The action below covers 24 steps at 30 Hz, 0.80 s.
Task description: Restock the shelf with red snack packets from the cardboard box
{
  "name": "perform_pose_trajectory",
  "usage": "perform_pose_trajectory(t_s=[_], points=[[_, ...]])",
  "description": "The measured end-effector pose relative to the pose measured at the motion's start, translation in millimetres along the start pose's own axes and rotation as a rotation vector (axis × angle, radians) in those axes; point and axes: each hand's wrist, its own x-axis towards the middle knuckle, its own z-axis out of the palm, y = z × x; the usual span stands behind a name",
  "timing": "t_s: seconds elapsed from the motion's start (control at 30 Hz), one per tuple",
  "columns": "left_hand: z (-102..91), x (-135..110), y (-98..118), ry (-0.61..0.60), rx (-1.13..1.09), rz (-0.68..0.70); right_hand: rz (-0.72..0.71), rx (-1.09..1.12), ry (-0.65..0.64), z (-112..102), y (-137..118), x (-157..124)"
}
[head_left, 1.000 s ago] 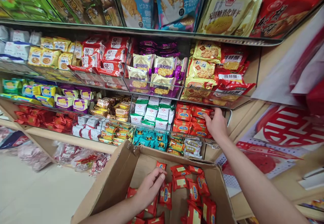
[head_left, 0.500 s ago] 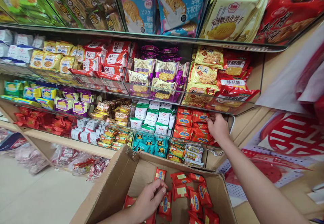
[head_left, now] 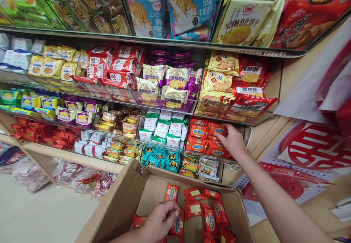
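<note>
My right hand reaches into a shelf compartment and touches the stack of small red snack packets. Its thumb stretches across the front of them, apart from the forefinger; the other fingers are partly hidden. Inside an open cardboard box, my left hand hovers low with fingers curled in, thumb near the fingertips. Whether it grips anything cannot be made out. A red packet lies right beside its fingertips, another red packet just beyond. More loose red packets are scattered in the box's right half.
White-and-green packets fill the compartment left of the red ones. A clear shelf front runs along this row. Above juts another shelf with yellow packets. Teal packets sit below, behind the box. Hanging red-and-white bags are at right.
My right hand has shifted slightly left over the red packets, and its thumb now stretches across them. My left hand stays nearly in place. The whole view has drifted a little.
</note>
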Motion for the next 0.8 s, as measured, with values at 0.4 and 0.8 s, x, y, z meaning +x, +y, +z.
perform_pose_trajectory(t_s=[0.4, 0.8], points=[[-1.6, -1, 1, -0.014, 0.075, 0.006, -0.088, -0.080, 0.107, -1, -10, -11], [-15.6, -15, 3, -0.340, 0.713, -0.042, -0.113, 0.414, -0.969, 20, -77, -231]])
